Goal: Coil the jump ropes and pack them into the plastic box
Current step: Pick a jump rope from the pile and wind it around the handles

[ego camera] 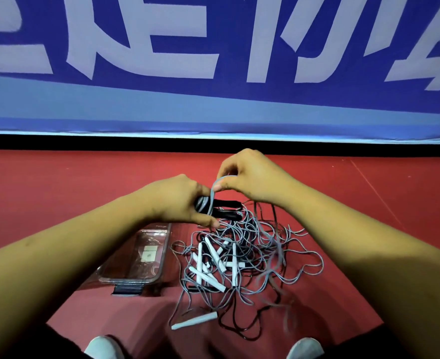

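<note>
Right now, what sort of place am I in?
Probably an indoor sports hall: a smooth red sports floor, a large blue wall banner with white lettering, and a tangle of grey jump ropes with white handles beside a clear plastic box.

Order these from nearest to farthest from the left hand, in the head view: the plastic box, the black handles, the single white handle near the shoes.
1. The black handles: gripped in the left hand itself.
2. The plastic box: just below the hand, slightly to its left.
3. The single white handle: lowest in the picture, near the shoes.
</note>
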### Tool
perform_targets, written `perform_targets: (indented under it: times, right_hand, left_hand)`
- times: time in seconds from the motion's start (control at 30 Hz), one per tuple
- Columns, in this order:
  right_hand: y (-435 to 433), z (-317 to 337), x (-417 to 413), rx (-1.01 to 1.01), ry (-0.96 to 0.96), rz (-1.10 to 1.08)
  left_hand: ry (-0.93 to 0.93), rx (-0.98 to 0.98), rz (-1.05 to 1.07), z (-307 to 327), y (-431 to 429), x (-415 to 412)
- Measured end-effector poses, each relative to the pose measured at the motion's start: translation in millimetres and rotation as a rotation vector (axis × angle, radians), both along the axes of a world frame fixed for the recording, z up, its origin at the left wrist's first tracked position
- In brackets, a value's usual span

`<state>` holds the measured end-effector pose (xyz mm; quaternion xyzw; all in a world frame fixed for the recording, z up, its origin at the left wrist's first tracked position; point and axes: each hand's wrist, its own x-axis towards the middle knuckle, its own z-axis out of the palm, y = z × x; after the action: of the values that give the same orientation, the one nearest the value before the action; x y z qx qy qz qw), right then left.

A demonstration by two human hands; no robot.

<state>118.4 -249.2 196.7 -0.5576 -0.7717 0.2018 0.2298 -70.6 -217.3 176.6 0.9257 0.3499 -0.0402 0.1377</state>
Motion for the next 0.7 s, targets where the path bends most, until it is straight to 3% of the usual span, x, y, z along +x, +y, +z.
perform_targets:
  times: [0.2, 0.4, 0.6, 0.7]
  right_hand:
    - [0.4, 6.3, 19.5, -0.166, 0.402, -0.074]
    - [1.2, -21.7, 24.6, -0.425, 0.572, -0.074]
    - [-3.6, -27.8, 5.0, -0.500, 0.364, -0.013]
    - [-6.8, -26.8, -4.6, -0.275, -0.021, 0.009]
  left_hand:
    - [-0.402, -0.462, -0.014, 8.8, -1.4, -10.6]
    - [-0.758, -0.726, 0.148, 22.7, -11.1, -6.9]
    - [-0.898, -0.633, 0.290, 24.8, 2.2, -7.6]
    - [-0.872, -0.535, 0.423, 23.7, 15.9, -13.7]
